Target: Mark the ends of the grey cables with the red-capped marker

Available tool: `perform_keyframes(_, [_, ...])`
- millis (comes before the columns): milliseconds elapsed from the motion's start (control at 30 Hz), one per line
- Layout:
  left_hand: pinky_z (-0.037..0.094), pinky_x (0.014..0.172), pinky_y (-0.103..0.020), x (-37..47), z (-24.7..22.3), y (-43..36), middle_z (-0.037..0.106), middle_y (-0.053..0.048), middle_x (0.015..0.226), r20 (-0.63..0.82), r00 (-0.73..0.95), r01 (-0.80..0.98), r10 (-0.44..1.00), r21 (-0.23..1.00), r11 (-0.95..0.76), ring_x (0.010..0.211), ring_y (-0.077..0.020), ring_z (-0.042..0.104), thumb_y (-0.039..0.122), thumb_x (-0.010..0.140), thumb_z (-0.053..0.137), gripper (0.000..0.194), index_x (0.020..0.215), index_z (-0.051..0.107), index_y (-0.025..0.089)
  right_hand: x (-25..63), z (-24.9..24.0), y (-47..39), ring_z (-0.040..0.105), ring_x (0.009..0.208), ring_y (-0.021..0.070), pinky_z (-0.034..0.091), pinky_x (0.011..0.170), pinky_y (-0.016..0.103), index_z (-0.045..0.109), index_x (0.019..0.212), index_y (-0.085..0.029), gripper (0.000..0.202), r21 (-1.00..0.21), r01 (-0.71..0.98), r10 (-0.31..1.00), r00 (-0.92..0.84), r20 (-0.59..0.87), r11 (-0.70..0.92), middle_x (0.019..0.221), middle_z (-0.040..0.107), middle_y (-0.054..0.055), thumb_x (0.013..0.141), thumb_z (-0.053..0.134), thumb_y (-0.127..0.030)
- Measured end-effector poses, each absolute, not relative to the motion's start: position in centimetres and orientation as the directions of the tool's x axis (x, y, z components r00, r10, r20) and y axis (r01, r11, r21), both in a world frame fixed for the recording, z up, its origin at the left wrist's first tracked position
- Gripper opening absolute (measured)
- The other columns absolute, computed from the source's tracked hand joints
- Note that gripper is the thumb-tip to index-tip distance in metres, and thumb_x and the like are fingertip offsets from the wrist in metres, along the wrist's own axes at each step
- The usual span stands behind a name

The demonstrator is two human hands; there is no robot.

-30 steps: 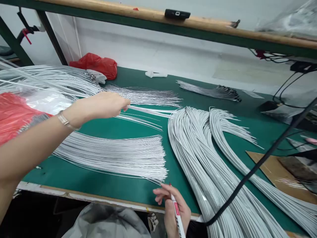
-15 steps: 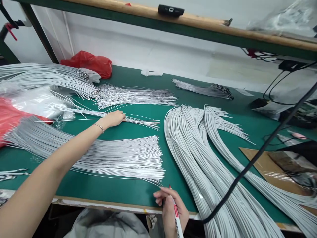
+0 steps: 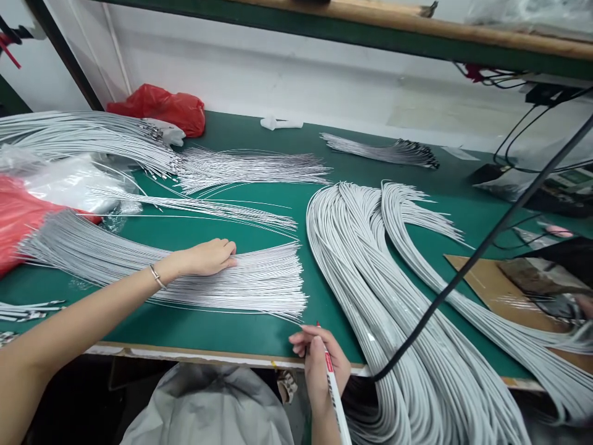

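Observation:
My left hand (image 3: 214, 256) is over a wide fan of thin white cables (image 3: 264, 287), its fingers curled down and closed at the fan's upper edge. What lies under the fingertips is partly hidden by the hand. My right hand (image 3: 324, 364) is at the table's front edge, wrapped round a white marker pen (image 3: 334, 395) with a red label and a red tip pointing up and away. Just beyond the left hand lies a narrower bundle of thin cables (image 3: 250, 213), with a single loose cable curving beside it.
Thick bundles of grey-white cable (image 3: 370, 272) hang over the front edge at right. A black cord (image 3: 445, 296) crosses in front of them. More cables (image 3: 250, 170) and a red bag (image 3: 162, 108) lie at the back. Clear plastic bags (image 3: 74, 182) lie at left; cardboard (image 3: 486, 287) is at right.
My left hand has moved from the narrow bundle toward me, onto the wide cable fan. My right hand keeps the marker near the same place. The view has tilted down slightly.

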State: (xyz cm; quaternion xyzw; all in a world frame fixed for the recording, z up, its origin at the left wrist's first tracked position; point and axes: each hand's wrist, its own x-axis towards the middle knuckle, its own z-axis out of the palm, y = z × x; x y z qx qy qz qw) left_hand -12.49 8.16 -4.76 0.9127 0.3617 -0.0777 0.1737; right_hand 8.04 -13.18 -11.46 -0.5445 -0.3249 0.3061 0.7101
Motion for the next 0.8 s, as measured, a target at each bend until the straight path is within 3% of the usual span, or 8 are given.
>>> perform_keyframes(133, [0.04,0.075,-0.028,-12.8,-4.5,7.1,0.062,-0.008,0.099,-0.286,0.744,0.668,0.604,0.3,-0.681,0.088,-0.0199,0.055,0.046,0.098,0.029,0.039,0.099,0.055,0.017,8.2,-11.5,-13.3,0.055,0.048,0.0126,0.041,0.047,0.024,0.068,0.082,-0.015,0.027,-0.976,-0.085,0.797,0.594,0.113,0.201,0.06,0.068,0.003,0.086,0.059,-0.04])
perform_keyframes(267, [0.038,0.082,-0.033,-13.1,-5.2,7.3,0.059,-0.012,0.105,-0.219,0.727,0.687,0.651,0.263,-0.678,0.097,-0.0249,0.051,0.05,0.098,0.03,0.044,0.109,0.055,0.016,8.5,-11.7,-13.3,0.055,0.048,0.0127,0.041,0.047,0.024,0.066,0.081,-0.016,0.026,-0.967,-0.125,0.794,0.598,0.104,0.221,0.06,0.068,0.003,0.087,0.058,-0.04])
perform_keyframes(500, [0.037,0.087,-0.037,-13.3,-6.3,6.6,0.056,-0.014,0.11,-0.146,0.696,0.715,0.703,0.229,-0.66,0.102,-0.0283,0.048,0.05,0.097,0.03,0.049,0.12,0.053,0.013,9.7,-11.8,-13.0,0.054,0.041,0.0122,0.042,0.041,0.022,0.065,0.076,-0.017,0.026,-0.915,-0.186,0.785,0.59,0.186,0.357,0.052,0.065,0.001,0.085,0.062,-0.041])
perform_keyframes(633, [0.039,0.081,-0.036,-13.0,-6.3,7.6,0.06,-0.014,0.106,-0.161,0.652,0.752,0.741,0.263,-0.604,0.098,-0.0274,0.052,0.046,0.097,0.031,0.044,0.109,0.058,0.013,9.7,-11.3,-13.1,0.054,0.043,0.0113,0.043,0.042,0.021,0.066,0.076,-0.016,0.023,-0.897,-0.224,0.782,0.595,0.184,0.382,0.052,0.065,0.001,0.085,0.062,-0.037])
perform_keyframes(800, [0.039,0.063,-0.028,-13.0,-5.9,9.4,0.067,-0.007,0.086,-0.293,0.686,0.724,0.667,0.372,-0.581,0.075,-0.0199,0.059,0.039,0.09,0.044,0.028,0.087,0.063,0.018,9.8,-11.1,-13.6,0.054,0.043,0.0118,0.044,0.042,0.022,0.066,0.076,-0.017,0.022,-0.905,-0.196,0.776,0.601,0.193,0.376,0.051,0.064,0.001,0.085,0.063,-0.037])
